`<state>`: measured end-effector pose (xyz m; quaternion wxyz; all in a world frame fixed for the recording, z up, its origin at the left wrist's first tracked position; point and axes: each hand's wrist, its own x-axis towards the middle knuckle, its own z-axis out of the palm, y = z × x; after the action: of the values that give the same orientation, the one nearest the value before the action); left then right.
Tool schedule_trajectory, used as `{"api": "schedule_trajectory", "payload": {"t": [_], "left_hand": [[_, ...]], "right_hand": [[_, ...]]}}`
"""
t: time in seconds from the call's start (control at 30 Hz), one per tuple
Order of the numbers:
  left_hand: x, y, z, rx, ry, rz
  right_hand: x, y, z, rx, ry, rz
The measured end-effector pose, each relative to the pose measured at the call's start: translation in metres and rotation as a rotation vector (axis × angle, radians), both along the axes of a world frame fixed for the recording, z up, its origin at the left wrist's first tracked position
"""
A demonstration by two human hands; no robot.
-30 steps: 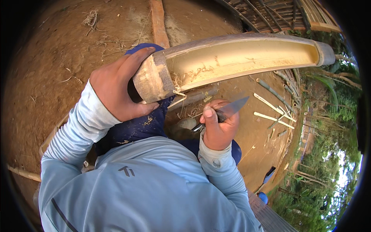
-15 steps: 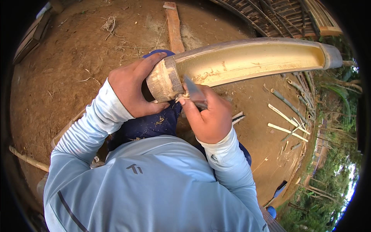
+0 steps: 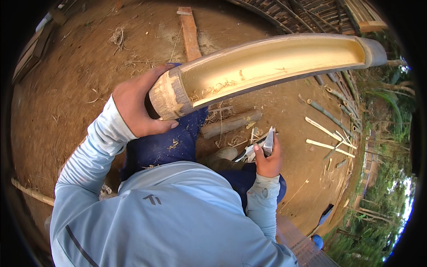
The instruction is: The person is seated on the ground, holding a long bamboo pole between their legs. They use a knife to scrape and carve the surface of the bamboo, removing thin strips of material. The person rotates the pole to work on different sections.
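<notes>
A long bamboo section [image 3: 284, 58], opened along one side into a trough with a pale inside, slants from my left hand up to the far right. My left hand [image 3: 132, 101] is closed around its near end, thumb below and fingers over the top. Loose shavings lie inside the trough by that end. Lower and to the right, apart from the bamboo, my right hand [image 3: 269, 163] grips a knife [image 3: 268, 143] with its blade pointing up. The knife's handle is hidden in the fingers.
Under the trough a short log [image 3: 232, 124] lies on the earth among shavings. Pale split strips [image 3: 329, 147] and several bamboo poles [image 3: 327, 113] lie to the right. A wooden plank [image 3: 190, 35] is beyond my left hand, and a slatted bamboo structure [image 3: 311, 15] stands at the far side.
My right hand has drawn the knife away from the bamboo's near end, down and to the right. The bamboo and my left hand have shifted slightly left in view.
</notes>
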<state>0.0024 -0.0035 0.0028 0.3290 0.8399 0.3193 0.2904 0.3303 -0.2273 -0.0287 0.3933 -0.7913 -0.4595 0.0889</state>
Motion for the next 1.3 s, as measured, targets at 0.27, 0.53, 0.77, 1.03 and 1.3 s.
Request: {"api": "schedule_trajectory", "payload": {"t": [0.27, 0.53, 0.77, 1.03, 1.3], "left_hand": [[0.004, -0.012, 0.003, 0.103, 0.068, 0.059], [0.013, -0.031, 0.003, 0.327, 0.096, 0.164], [0.010, -0.033, 0.002, 0.331, 0.122, 0.170], [0.011, -0.030, 0.000, 0.338, 0.109, 0.159], [0.009, -0.028, 0.000, 0.277, 0.145, 0.157]], "right_hand": [[0.006, 0.015, 0.032, 0.186, 0.461, -0.053], [0.040, 0.081, 0.138, 0.167, 0.047, 0.017], [0.057, 0.116, 0.156, 0.122, -0.065, 0.026], [0.009, 0.107, 0.125, 0.028, -0.251, 0.043], [-0.034, 0.096, 0.097, -0.066, -0.266, 0.283]]}}
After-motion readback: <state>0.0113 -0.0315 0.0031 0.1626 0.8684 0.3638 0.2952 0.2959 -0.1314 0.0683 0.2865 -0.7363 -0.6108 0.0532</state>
